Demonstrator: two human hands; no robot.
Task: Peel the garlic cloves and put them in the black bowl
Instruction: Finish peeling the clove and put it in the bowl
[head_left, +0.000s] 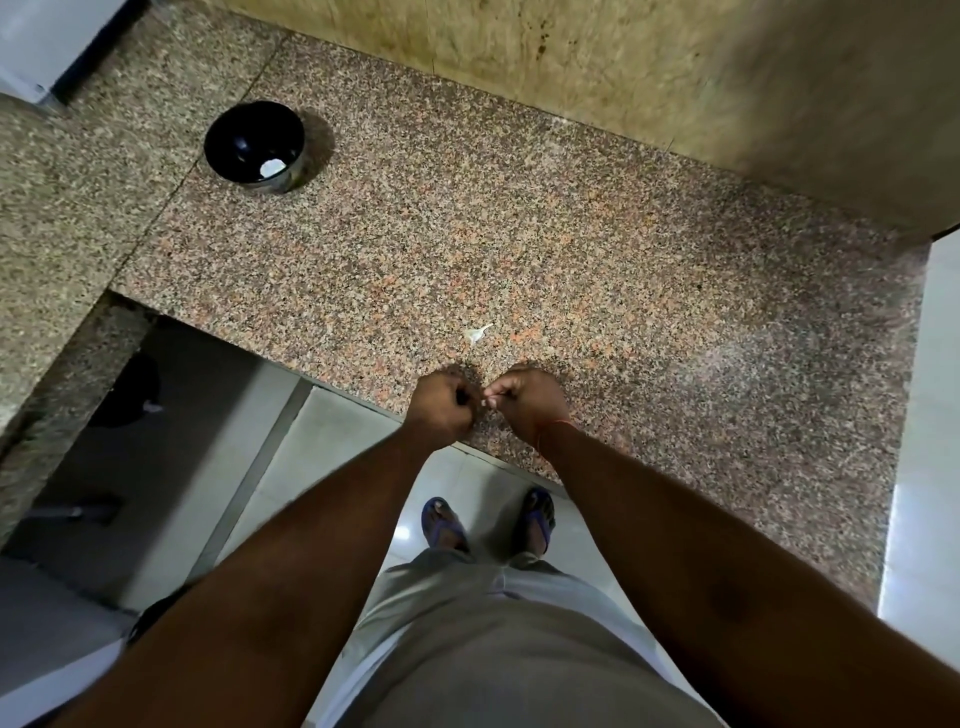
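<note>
The black bowl (253, 146) stands at the far left of the granite counter (519, 244), with a white peeled garlic clove (272, 167) inside it. Both my hands work close together above the counter's near edge. My left hand (444, 408) is curled into a fist, and my right hand (524, 402) pinches a small garlic clove (484, 401) between them; only a pale tip of it shows. A scrap of white garlic peel (477, 334) lies on the counter just beyond my hands.
A yellowish stone wall (597, 67) backs the counter. A second granite slab (57, 218) runs down the left side, with a dark recess below it. White tiled floor and my feet in blue sandals (488, 522) show under the counter edge.
</note>
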